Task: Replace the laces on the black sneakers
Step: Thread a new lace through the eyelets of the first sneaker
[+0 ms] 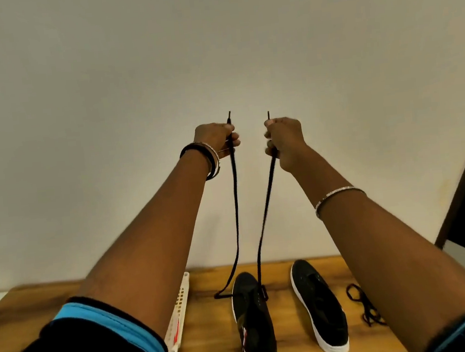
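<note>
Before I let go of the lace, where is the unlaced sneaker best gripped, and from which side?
Probably the heel rim of the unlaced sneaker, from above on your side: it stands flat on its sole, heel toward you, opening up, so a thumb can slip inside. The right hand would need to release its lace end first.

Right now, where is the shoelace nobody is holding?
In the head view, the loose shoelace lies bunched at the right of the table, just right of the right sneaker, partly behind the right arm.
</note>
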Motion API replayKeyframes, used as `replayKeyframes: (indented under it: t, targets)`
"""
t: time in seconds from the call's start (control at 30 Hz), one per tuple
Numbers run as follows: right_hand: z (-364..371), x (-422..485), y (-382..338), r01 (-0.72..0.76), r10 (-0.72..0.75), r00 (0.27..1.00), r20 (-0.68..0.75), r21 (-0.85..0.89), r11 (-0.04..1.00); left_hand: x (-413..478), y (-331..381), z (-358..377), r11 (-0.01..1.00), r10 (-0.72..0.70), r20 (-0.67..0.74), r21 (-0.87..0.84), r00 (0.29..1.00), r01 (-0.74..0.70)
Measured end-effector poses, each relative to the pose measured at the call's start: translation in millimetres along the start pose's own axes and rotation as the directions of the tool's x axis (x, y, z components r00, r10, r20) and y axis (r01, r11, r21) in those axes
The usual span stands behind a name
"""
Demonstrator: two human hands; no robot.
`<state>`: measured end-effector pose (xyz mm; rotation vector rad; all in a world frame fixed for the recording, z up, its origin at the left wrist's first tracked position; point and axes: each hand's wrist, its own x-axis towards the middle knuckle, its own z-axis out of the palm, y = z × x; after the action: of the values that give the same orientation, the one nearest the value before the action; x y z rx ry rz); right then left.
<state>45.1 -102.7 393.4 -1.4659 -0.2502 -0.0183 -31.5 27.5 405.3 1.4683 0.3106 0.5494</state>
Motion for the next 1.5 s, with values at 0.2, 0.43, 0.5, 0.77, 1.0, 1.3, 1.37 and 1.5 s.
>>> replayKeyframes:
  t: [0.2,0.43,0.5,0.77,1.0,1.3,1.37,1.5]
  targets:
    - [-31.6,-18.2,143.3,-0.042,0.077,0.995,0.063,-0.443,0.895,7.1,-131.7,-27.2,0.955,-0.124,-0.11,0.258,0.986,0.149]
    - [-56.4,-54.9,305.5,-0.129,0.274,0.953,0.13,-0.643,0.755,-19.8,-305.2,-49.8,0.838,-0.312,-0.167,0.415,0.935,0.353]
    - [-54.7,-62.0,336.5,-0.162,0.301,0.948,0.101,-0.662,0.732,-30.6,-337.8,-53.1,0.803,-0.328,-0.145,0.478,0.933,0.356]
    - [-31.2,-72.8,429.8,-0.23,0.325,0.945,0.044,-0.617,0.752,-45.8,-439.1,-51.5,0.729,-0.237,-0.229,0.601,0.944,0.328]
    - [-30.1,-78.7,453.7,-0.238,0.209,0.971,-0.114,-0.478,0.845,-47.3,-472.4,-48.0,0.687,-0.125,-0.251,0.676,0.96,0.266]
    - [-36.6,-74.4,462.8,-0.362,0.327,0.929,-0.17,-0.246,0.899,-50.2,-480.4,-47.7,0.702,-0.009,-0.273,0.684,0.962,0.2]
    - [-41.2,-72.1,456.4,-0.401,0.385,0.916,-0.111,-0.219,0.89,-46.8,-479.8,-53.1,0.695,-0.007,-0.226,0.7,0.974,0.167]
    - [-56.5,-64.7,441.7,-0.367,0.396,0.918,-0.013,-0.405,0.838,-44.0,-468.6,-58.2,0.651,-0.016,-0.149,0.749,0.989,0.123]
